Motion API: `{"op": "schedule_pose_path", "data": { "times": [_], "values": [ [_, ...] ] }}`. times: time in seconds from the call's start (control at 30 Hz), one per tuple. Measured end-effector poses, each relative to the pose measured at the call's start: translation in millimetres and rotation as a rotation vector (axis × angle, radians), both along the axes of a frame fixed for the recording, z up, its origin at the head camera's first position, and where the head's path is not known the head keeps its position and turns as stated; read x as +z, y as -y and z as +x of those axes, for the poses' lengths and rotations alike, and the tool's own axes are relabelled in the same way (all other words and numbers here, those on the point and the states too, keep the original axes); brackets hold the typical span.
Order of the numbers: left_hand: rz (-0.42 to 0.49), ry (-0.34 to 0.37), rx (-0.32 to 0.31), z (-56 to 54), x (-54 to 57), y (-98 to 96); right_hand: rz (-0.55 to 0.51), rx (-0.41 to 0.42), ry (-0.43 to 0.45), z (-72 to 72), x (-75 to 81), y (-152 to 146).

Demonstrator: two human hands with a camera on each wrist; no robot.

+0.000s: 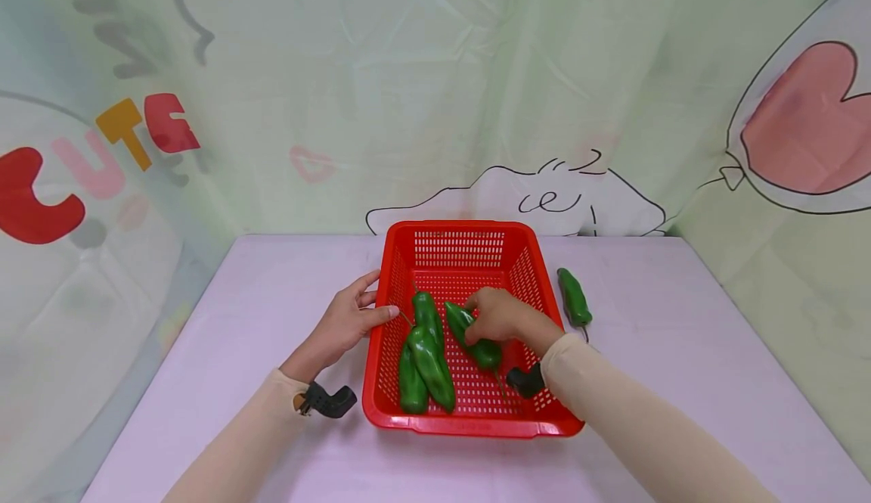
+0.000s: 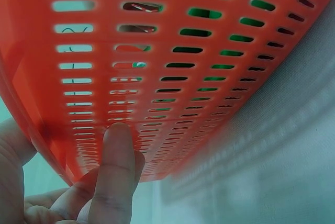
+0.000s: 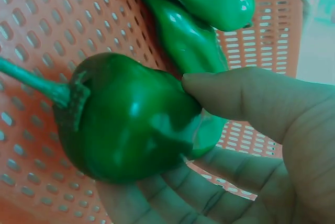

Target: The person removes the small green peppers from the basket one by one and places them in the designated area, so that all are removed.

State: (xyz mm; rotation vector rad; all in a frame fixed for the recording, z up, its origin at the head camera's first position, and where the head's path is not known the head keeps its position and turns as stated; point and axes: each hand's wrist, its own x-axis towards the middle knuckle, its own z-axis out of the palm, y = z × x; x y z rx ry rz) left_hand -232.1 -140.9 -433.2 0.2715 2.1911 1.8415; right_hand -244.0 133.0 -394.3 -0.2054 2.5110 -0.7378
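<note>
A red plastic basket [image 1: 469,426] with slotted walls stands on the table. My left hand [image 1: 345,327] holds its left side, thumb over the rim and fingers against the outer wall [image 2: 172,80]. Inside the basket my right hand [image 1: 500,315] grips a green pepper [image 3: 125,119] between thumb and fingers, its stem pointing toward the near side. Three more green peppers lie together along the left of the basket: one farther back [image 1: 425,308], one in front on top [image 1: 433,373] and one beside the left wall [image 1: 411,383].
Another green pepper [image 1: 574,299] lies on the pale table [image 1: 653,352] just right of the basket. A printed cloth backdrop [image 1: 435,110] rises behind the table and along both sides. Each wrist carries a black camera mount [image 1: 331,401].
</note>
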Motion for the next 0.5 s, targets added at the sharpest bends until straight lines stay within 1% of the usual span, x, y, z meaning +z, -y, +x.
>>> {"op": "schedule_pose_path", "data": {
  "times": [0.27, 0.5],
  "values": [
    [-0.007, -0.001, 0.006, 0.3, 0.1, 0.4, -0.034, 0.001, -0.016, 0.4, 7.5, -5],
    [-0.001, 0.003, 0.005, -0.3, -0.9, 0.2, -0.057, 0.007, -0.057, 1.2, 13.7, -9]
  ]
}}
